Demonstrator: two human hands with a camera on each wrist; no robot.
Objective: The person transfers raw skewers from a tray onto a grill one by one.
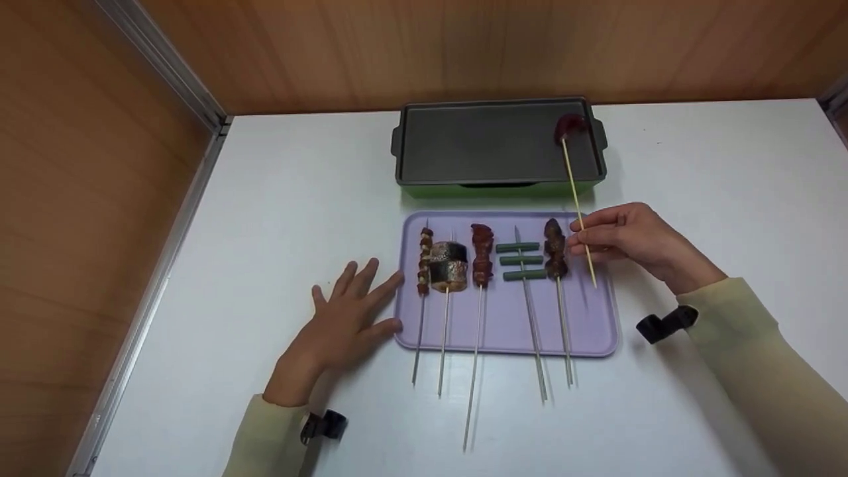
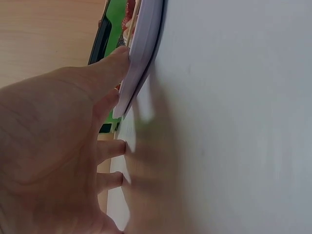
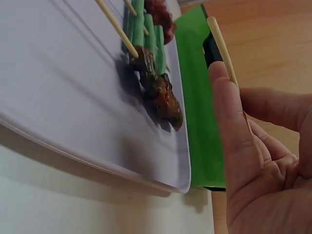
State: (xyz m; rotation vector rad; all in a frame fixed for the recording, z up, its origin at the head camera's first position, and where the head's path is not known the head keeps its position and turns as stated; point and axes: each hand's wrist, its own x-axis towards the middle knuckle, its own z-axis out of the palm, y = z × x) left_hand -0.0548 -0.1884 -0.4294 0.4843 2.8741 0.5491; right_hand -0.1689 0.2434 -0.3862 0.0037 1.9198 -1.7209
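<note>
My right hand (image 1: 626, 240) pinches the wooden stick of a skewer (image 1: 574, 179) between thumb and fingers. The dark red piece at its far end (image 1: 568, 127) is over the right side of the black grill plate (image 1: 490, 142); whether it touches the plate I cannot tell. With fingers spread, my left hand (image 1: 344, 321) rests at the left edge of the lilac tray (image 1: 507, 331), thumb and index fingertip touching its rim. On that tray lie several skewers: small brown pieces (image 1: 424, 262), fish (image 1: 448, 268), red meat (image 1: 482, 255), green bean pieces (image 1: 521, 260) and brown meat chunks (image 1: 555, 248).
The grill's green base (image 1: 497, 191) stands behind the tray, close to the wooden back wall (image 1: 490, 53). Skewer sticks stick out over the tray's front edge. A wooden side wall with a metal frame (image 1: 159, 199) bounds the white table (image 1: 265, 199) at left.
</note>
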